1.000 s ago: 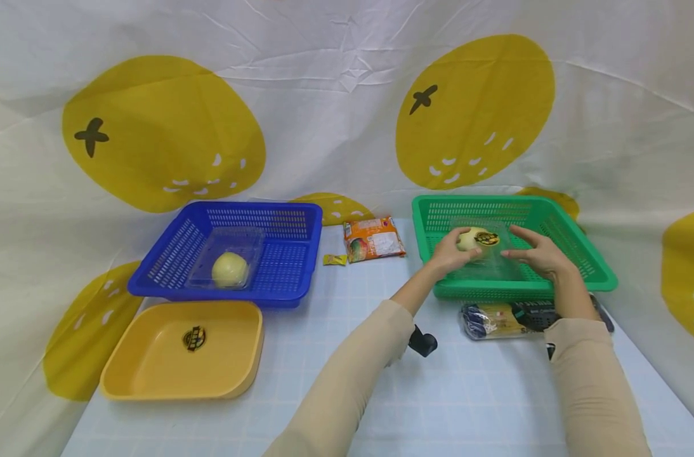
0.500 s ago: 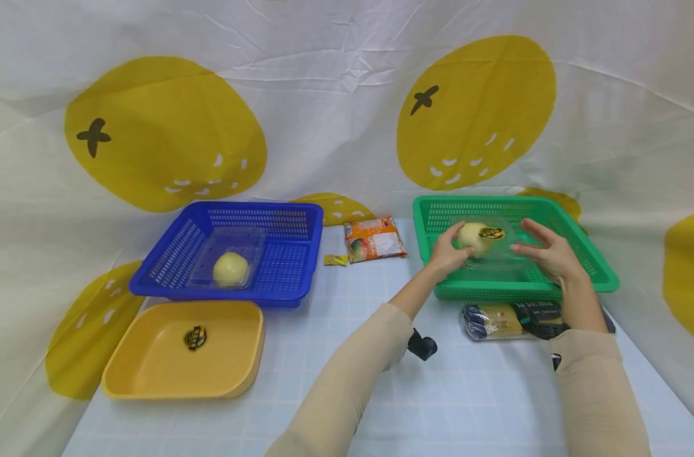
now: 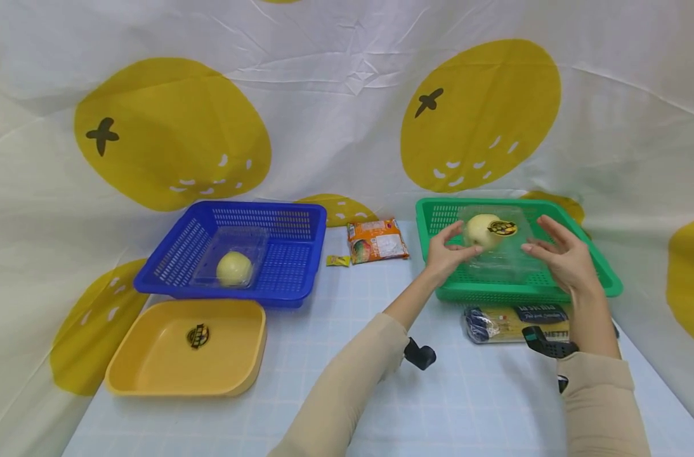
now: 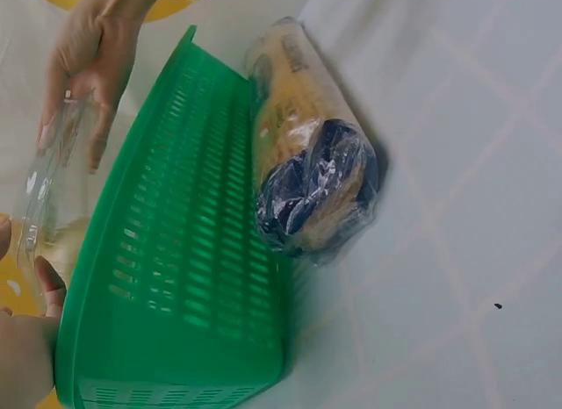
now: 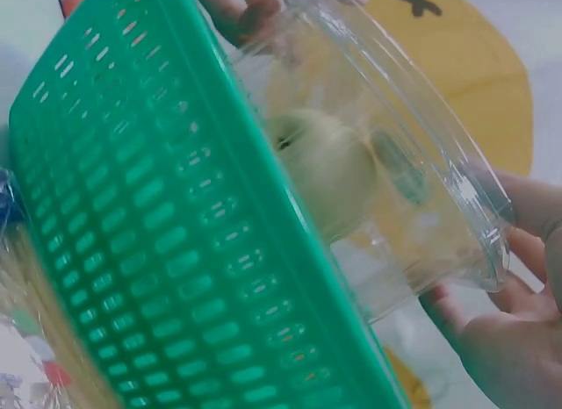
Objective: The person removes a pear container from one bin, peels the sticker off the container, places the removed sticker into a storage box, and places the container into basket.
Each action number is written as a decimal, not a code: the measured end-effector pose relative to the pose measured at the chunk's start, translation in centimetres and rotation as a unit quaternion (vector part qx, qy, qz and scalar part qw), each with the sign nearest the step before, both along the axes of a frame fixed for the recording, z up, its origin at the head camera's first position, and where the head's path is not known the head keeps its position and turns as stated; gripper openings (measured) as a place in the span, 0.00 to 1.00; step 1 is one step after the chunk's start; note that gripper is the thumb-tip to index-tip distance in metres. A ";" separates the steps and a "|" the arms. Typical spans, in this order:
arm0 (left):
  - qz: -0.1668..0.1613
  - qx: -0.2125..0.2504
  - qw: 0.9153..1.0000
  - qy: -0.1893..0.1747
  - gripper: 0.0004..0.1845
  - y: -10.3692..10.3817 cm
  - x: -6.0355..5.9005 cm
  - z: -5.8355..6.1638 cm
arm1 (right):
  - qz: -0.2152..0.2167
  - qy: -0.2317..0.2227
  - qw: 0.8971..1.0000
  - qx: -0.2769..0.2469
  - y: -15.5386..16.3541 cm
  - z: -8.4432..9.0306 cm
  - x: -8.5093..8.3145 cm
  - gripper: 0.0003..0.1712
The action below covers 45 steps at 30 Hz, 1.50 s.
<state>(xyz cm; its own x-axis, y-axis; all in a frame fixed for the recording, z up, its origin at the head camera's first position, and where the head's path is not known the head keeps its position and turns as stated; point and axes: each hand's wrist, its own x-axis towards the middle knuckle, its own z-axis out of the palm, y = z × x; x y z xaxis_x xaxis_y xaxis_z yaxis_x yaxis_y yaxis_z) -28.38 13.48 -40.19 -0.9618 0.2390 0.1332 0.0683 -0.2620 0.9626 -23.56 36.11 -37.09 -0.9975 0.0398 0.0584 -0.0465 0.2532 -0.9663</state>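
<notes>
Clear plastic box [image 3: 509, 261] is hanging between two hands over the green basket [image 3: 495, 291].
Head view: the left hand [image 3: 446, 255] and right hand [image 3: 571, 260] are pinching its opposite ends; a pale round fruit [image 3: 481, 232] is sitting toward the left end, an uneven load that could be tipping the box from a light hold. Its dark sticker [image 3: 502, 228] is showing too small to read; the pasta bag [image 3: 495, 325] by the basket's near edge is showing "ETTI". Left wrist view: the box is showing above the basket's rim, its underside hidden; bag print is blurring. Right wrist view: fingers are gripping the box's edge; hard squeezing might be popping a loose lid, though its closure is remaining unclear.
</notes>
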 end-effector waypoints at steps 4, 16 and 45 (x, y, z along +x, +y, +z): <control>-0.006 0.026 1.000 0.000 0.36 -0.7 0.4 0.1 | 0.011 0.026 0.997 -0.071 -0.7 0.4 0.7 0.46; -0.025 0.053 0.998 0.004 0.29 -3.7 1.7 1.7 | 0.018 0.090 0.984 -0.151 -3.6 1.1 2.4 0.43; -0.029 0.078 0.995 0.060 0.30 -11.9 7.2 0.7 | 0.066 0.185 0.967 -0.165 -10.6 -0.7 5.8 0.36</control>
